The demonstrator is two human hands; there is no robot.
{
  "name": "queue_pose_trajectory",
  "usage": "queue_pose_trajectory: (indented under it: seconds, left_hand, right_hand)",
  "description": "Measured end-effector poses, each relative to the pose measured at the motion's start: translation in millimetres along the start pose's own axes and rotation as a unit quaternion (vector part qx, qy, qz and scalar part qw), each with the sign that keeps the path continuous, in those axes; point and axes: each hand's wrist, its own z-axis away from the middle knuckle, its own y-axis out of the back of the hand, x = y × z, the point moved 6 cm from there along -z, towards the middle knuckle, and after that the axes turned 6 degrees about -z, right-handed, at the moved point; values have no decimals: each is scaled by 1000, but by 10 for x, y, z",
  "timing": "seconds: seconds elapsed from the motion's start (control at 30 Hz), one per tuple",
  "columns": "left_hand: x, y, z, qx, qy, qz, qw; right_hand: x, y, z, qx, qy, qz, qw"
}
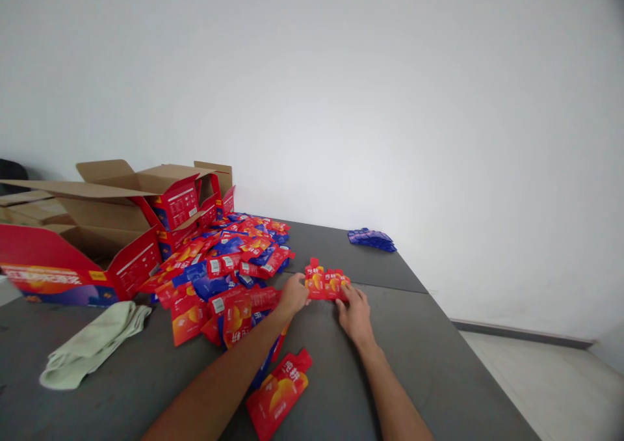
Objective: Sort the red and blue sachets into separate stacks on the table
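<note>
Several red pouches (316, 283) with orange fruit pictures lie overlapped in a row on the dark table, between my two hands. My left hand (294, 294) is closed on the left end of this row. At its right end my right hand (355, 311) grips the last pouch, thumb below and fingers curled. To the left spreads a large heap of red and blue pouches (238, 265). A single red pouch (280, 392) lies near the front edge, between my forearms.
Open red cardboard boxes (136, 262) stand at the left behind a folded pale green cloth (95, 343). A neat stack of blue pouches (371, 239) lies at the table's far right. The grey table (414, 363) ends at the right above a pale floor.
</note>
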Motion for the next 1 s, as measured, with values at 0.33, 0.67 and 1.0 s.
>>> queue_pose_trajectory:
  seconds: [0.33,0.67,1.0]
  left_hand:
    - [255,-250,-84,-23,-126,-216,968]
    - [338,-480,41,-76,-236,-398,883]
    - [429,-643,131,-32,-218,-440,870]
  right_hand:
    - [225,-250,36,-67,-52,89,992]
    - [301,-266,21,-67,-49,99,992]
    - [299,-184,-2,-66,-86,97,989]
